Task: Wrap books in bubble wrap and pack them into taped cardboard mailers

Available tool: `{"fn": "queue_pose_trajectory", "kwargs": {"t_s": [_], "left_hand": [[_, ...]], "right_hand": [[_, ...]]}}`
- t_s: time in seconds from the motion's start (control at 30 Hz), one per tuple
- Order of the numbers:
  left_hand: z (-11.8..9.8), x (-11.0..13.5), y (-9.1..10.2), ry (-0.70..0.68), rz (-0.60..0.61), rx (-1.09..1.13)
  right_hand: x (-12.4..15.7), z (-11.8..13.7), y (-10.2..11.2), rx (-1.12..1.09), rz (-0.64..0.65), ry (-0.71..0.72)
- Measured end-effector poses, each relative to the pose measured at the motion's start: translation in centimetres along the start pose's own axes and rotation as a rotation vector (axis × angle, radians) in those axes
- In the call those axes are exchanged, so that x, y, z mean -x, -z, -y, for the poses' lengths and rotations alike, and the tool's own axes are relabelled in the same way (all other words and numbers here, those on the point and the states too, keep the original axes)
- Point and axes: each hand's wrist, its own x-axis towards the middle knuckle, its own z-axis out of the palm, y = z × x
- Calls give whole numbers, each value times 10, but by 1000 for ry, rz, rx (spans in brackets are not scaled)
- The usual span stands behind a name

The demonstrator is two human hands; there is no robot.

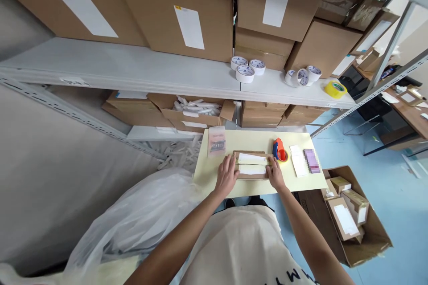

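A small flat cardboard box with white labels on its top lies on the pale yellow table. A narrow seam runs across the top between the labelled flaps. My left hand grips the box's left end, its fingers over the edge. At the right end my right hand holds the box with fingers bent onto the flaps. Just beyond that hand stands a red and blue tape dispenser. A pinkish plastic bag with something dark in it lies beyond my left hand.
White paper slips and a blurred purple item lie at the table's right. An open carton of small boxes stands on the floor. Tape rolls sit on the shelf. Clear plastic sheeting bulges at left.
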Motion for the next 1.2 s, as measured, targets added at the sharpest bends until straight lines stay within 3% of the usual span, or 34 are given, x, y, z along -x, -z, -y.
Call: {"fn": "queue_pose_trajectory", "kwargs": {"t_s": [0.23,0.37,0.5,0.63,0.73,0.9,1.07,1.2], "left_hand": [[-44,-21,9,-205,228,-200],[-53,-34,4,-167,228,-227],[-51,-37,-6,-165,301,-223],[-50,-34,-15,-112,301,-249],[-53,-32,-18,-91,296,-249],[-55,-28,-18,-36,307,-235],[-62,-17,-14,11,352,-230],[-71,-15,-9,36,333,-248]], "right_hand": [[-10,2,11,-41,39,4],[-16,5,13,-83,88,30],[-22,0,15,-156,158,63],[-38,-28,29,-214,139,-30],[-61,-56,37,-128,90,-114],[-97,-84,19,-57,218,-171],[-110,-88,2,-38,233,-303],[-111,-79,26,-45,175,-288]]}}
